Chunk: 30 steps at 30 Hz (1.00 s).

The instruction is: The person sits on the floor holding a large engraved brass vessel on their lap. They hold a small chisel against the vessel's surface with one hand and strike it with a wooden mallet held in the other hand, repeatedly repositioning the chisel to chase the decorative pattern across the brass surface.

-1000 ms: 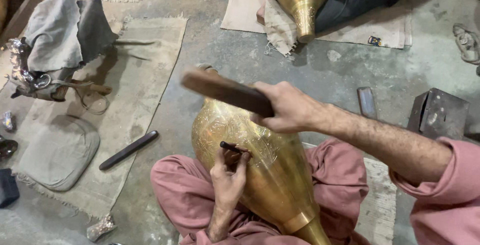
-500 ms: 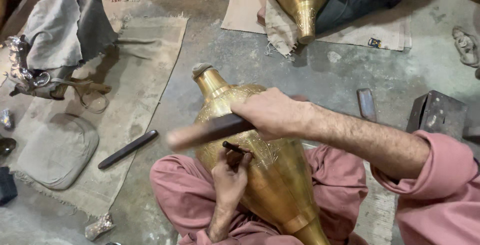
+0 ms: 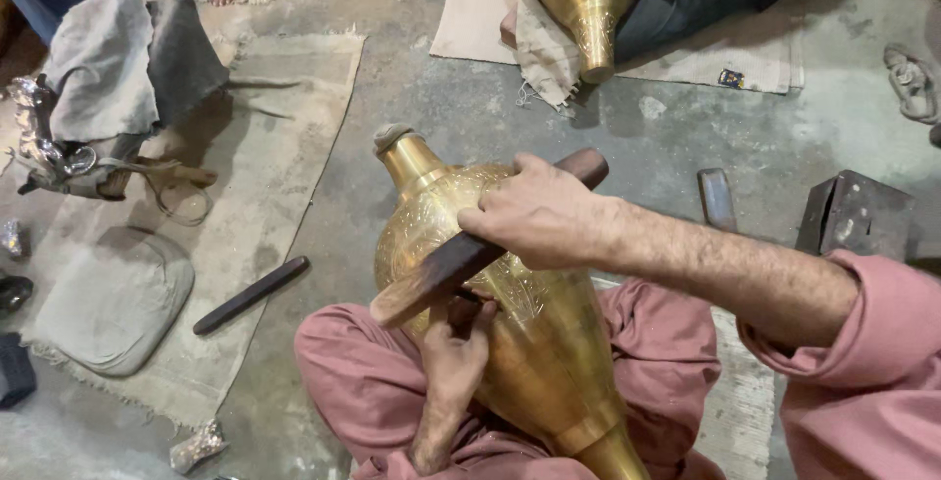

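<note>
The right hand grips a wooden mallet low over the brass vase in the lap — the left hand pinches a small chisel against it.

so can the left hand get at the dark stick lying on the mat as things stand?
Probably not right away. The left hand is pressed against the brass vessel on the lap, apparently holding a small tool. The dark stick lies apart, with bare floor between, so the way is free once the hand lets go.
</note>
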Tool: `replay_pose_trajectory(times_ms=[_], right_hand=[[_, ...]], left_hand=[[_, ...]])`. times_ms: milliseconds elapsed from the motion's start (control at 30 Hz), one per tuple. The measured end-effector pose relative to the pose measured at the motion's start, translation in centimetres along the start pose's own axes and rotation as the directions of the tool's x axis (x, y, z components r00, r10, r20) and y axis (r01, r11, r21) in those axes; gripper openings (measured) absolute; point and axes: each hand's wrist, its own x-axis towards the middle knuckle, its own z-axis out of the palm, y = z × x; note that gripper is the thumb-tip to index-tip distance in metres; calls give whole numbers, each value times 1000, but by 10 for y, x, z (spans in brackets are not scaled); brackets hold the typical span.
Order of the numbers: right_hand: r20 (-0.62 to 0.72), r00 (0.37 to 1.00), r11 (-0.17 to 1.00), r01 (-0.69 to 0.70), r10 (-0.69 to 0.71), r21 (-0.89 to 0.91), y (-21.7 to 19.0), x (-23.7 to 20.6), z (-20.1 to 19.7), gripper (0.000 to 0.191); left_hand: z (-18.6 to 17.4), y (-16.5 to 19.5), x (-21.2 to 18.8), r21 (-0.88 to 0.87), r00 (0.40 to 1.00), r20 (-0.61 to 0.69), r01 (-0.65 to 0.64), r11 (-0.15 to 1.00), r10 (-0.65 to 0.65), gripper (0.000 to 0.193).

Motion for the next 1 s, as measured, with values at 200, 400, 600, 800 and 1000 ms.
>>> replay_pose_trajectory(times_ms=[200, 400, 600, 800, 1000], right_hand=[[30, 994, 994, -104, 103, 26, 2, -8, 2, 26], [-51, 986, 980, -149, 157, 132, 10, -29, 18, 26], [51, 889, 866, -456, 456, 204, 27, -69, 78, 39], [-154, 603, 368, -249, 783, 896, -8, -116, 150, 47], [-111, 417, 228, -242, 902, 943, -38, -152, 184, 32]], left_hand=[[-2, 0, 2, 177, 996, -62, 71, 982, -61, 27], [-9, 0, 7, 214, 999, 13, 47, 976, -51, 27], [-28, 5, 49, 133, 815, 551, -298, 945, 180, 33], [-24, 18, 94, 151, 426, 901, -487, 860, 83, 36], [-16, 19, 101, 108, 364, 925, -523, 845, 107, 35]])
